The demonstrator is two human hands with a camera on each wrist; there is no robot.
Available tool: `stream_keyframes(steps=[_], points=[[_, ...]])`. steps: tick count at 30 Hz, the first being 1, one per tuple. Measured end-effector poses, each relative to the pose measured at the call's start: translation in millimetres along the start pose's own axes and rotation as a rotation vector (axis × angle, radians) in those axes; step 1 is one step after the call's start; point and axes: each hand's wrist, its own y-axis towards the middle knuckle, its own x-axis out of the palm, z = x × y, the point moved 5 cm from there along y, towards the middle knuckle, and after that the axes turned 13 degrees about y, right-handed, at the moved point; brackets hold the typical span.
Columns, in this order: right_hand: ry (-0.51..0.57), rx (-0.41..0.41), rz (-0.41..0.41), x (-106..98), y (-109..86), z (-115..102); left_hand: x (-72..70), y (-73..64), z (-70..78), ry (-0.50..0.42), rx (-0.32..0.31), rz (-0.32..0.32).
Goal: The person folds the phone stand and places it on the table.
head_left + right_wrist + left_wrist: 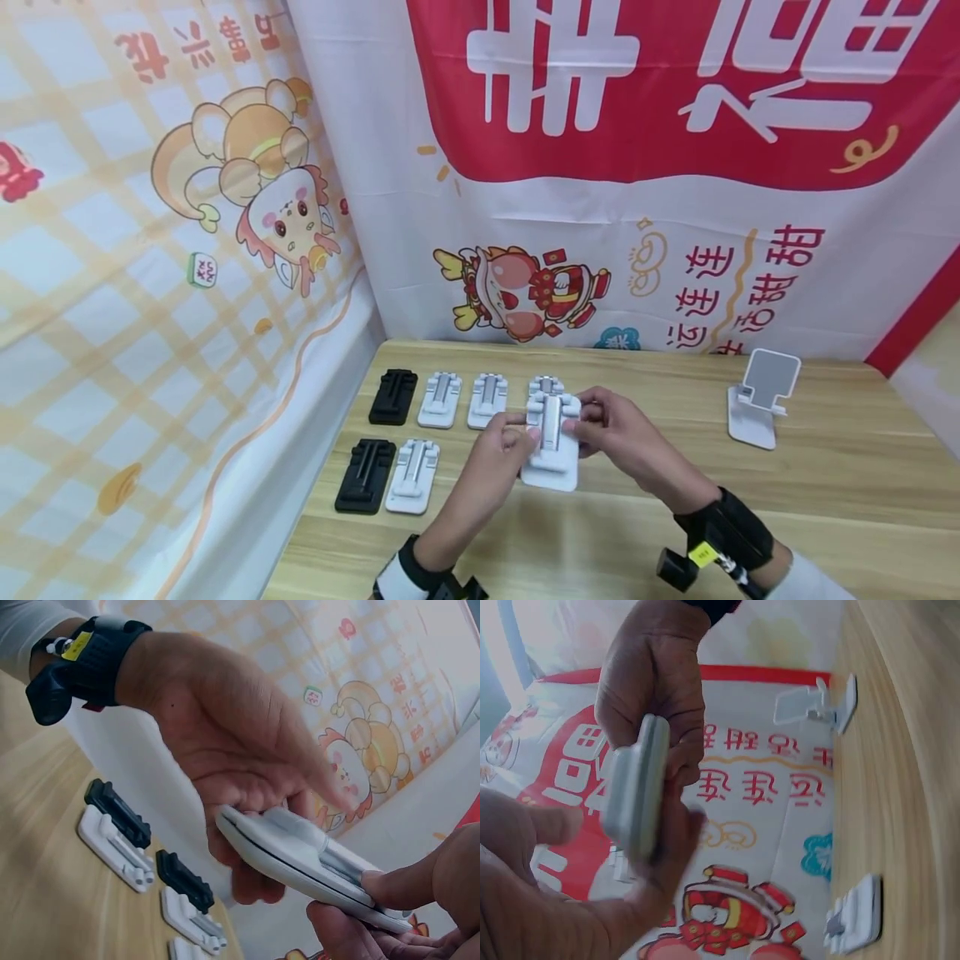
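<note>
A folded white phone stand is held up over the table between both hands. My right hand pinches its right side, the thumb on the upper face and fingers beneath. At the stand's left edge is my left hand. In the right wrist view the left hand has its fingers under the stand's near end. Its thumb is straight and away from the stand. Behind the held stand, another white folded stand is partly hidden.
Folded stands lie in two rows at left: black stands and white stands. An unfolded white stand is upright at right. Printed cloths border the wooden table behind and at left.
</note>
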Motion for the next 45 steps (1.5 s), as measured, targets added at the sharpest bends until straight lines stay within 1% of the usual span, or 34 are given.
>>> stream_keyframes(steps=[1,5,7,9,11,14,16,18,20,22,25,26,28,29,31,33,34,36,38,40,42,45], points=[[0.012,0.005,0.007,0.2,0.6,1.9,0.1,-1.2,1.1,0.079,0.009,0.028],[0.053,0.038,0.011,5.1,3.7,10.3,3.1,-6.4,6.2,0.458,0.055,0.143],[0.054,0.053,0.011,9.3,5.2,13.6,5.5,-7.4,7.5,0.592,0.085,0.185],[0.047,0.059,0.011,13.2,6.1,16.1,7.0,-7.7,7.9,0.664,0.105,0.215],[0.04,0.065,0.013,16.2,6.4,18.4,7.5,-7.9,7.3,0.689,0.115,0.227],[0.035,0.07,-0.012,18.3,6.8,21.6,5.4,-6.9,5.1,0.726,0.136,0.236],[0.024,0.074,-0.039,16.1,8.6,24.7,2.3,-3.3,0.6,0.77,0.139,0.25],[-0.009,0.06,-0.036,7.2,12.7,27.7,-1.6,2.4,-7.8,0.835,0.138,0.274],[-0.075,0.032,0.009,-11.7,19.3,30.5,-6.0,9.5,-21.3,0.871,0.116,0.301],[-0.165,-0.014,0.085,-40.0,26.5,31.8,-10.7,16.7,-38.5,0.904,0.078,0.324],[-0.361,-0.095,0.235,-94.5,33.9,29.8,-17.1,27.3,-66.7,0.922,0.005,0.347],[-0.425,-0.133,0.277,-113.1,34.8,28.0,-18.9,30.1,-75.3,0.93,-0.019,0.354],[-0.558,-0.236,0.386,-150.3,34.2,21.7,-21.4,34.8,-90.0,0.947,-0.052,0.371],[-0.63,-0.291,0.451,-168.3,32.5,19.0,-22.1,36.7,-95.6,0.949,-0.06,0.379],[-0.744,-0.38,0.55,-199.9,28.7,14.1,-22.9,39.5,-103.9,0.949,-0.06,0.393],[-0.855,-0.427,0.632,-226.3,26.5,11.4,-23.2,41.1,-109.5,0.947,-0.057,0.397],[-0.892,-0.418,0.648,-237.0,26.3,11.7,-23.2,41.7,-111.6,0.949,-0.059,0.396],[-0.965,-0.369,0.646,-254.3,27.9,13.9,-23.0,42.2,-115.4,0.976,-0.07,0.382],[-1.012,-0.321,0.616,-266.5,30.7,17.4,-22.7,42.5,-118.9,1.008,-0.09,0.358],[-1.031,-0.287,0.572,-275.1,32.3,23.0,-22.2,43.0,-121.1,1.034,-0.097,0.33],[-1.05,-0.284,0.547,-281.2,31.7,29.3,-21.6,44.3,-121.8,1.048,-0.092,0.301],[-1.054,-0.313,0.543,-286.1,29.2,38.1,-21.5,46.4,-121.7,1.05,-0.086,0.272]])
